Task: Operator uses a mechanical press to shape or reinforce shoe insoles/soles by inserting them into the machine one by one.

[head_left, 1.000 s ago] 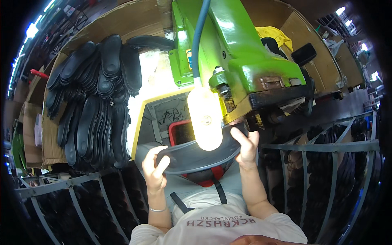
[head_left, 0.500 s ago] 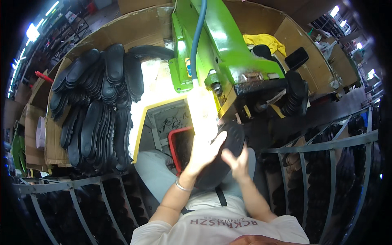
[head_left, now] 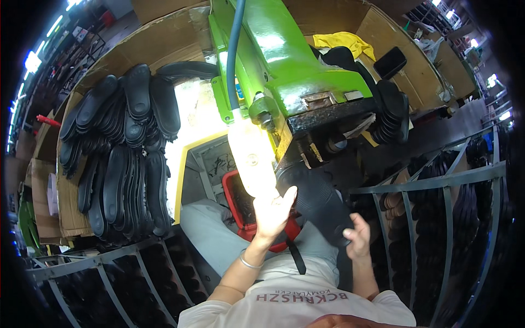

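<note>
A black shoe sole [head_left: 317,199] with a ribbed face slants below the machine head, its far end next to the lower metal parts. My right hand [head_left: 358,238] pinches the sole's near end between thumb and fingers. To the left of the sole is my left hand [head_left: 272,216], its thumb stretched out and apart, just beside the sole's edge. A glaring white lamp [head_left: 251,158] hides most of the left fingers; I see nothing held there. The green machine [head_left: 306,82] stands over the sole, with dark, worn metal at its front.
Stacked black soles [head_left: 123,180] fill the left side of the table. A red bin [head_left: 234,191] sits below, between my legs. More soles [head_left: 391,117] and a yellow cloth [head_left: 347,42] lie right of the machine. Metal racks [head_left: 432,188] flank me, and cardboard [head_left: 158,41] walls the back.
The sole has turned, its near end swinging right with my right hand, which now grips it. My left hand has come off the sole's face to its left side. The view has shifted slightly.
</note>
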A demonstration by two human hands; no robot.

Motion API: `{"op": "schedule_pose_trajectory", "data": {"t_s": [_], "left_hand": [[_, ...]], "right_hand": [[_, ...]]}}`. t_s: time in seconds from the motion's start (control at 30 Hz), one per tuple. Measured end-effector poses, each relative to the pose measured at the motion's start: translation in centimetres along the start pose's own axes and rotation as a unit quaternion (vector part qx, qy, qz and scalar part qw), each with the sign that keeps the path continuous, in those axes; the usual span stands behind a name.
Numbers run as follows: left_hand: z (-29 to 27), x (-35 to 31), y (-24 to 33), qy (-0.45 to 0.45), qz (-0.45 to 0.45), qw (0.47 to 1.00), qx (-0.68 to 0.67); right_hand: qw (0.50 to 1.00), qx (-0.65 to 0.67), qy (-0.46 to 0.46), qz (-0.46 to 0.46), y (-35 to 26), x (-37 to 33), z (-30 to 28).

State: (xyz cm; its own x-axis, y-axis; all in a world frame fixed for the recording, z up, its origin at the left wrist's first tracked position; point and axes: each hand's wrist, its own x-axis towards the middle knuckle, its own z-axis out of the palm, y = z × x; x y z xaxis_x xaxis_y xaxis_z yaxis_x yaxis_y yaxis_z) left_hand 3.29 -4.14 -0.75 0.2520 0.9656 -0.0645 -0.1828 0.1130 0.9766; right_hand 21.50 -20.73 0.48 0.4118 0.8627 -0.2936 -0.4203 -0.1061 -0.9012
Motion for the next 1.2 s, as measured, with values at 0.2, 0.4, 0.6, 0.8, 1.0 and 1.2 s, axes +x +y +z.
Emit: {"op": "schedule_pose_trajectory", "data": {"t_s": [0.2, 0.4, 0.6, 0.8, 1.0, 1.2], "left_hand": [[1.5, 0.6, -0.4, 0.01, 0.016, 0.994, -0.103], [0.6, 2.9, -1.2, 0.057, 0.151, 0.954, 0.254], [-1.0, 1.6, -0.3, 0.095, 0.286, 0.933, 0.199], [-0.4, 1.1, 0.7, 0.071, 0.184, 0.977, 0.079], [1.7, 2.2, 0.7, 0.143, 0.239, 0.926, 0.254], [1.8, 2.6, 0.2, 0.169, 0.311, 0.839, 0.413]], "right_hand": [[0.997, -0.059, -0.04, -0.012, -1.5, 4.4, -2.3], [0.972, -0.016, -0.156, 0.177, 5.0, 0.6, -0.2], [0.998, 0.046, -0.026, 0.034, 2.7, 0.2, 0.6], [0.995, -0.003, -0.047, 0.086, 4.1, 1.8, 0.2], [0.977, 0.104, -0.11, 0.149, 8.8, 0.3, 1.9], [0.985, 0.072, -0.089, 0.126, 9.2, -0.4, 2.7]]}}
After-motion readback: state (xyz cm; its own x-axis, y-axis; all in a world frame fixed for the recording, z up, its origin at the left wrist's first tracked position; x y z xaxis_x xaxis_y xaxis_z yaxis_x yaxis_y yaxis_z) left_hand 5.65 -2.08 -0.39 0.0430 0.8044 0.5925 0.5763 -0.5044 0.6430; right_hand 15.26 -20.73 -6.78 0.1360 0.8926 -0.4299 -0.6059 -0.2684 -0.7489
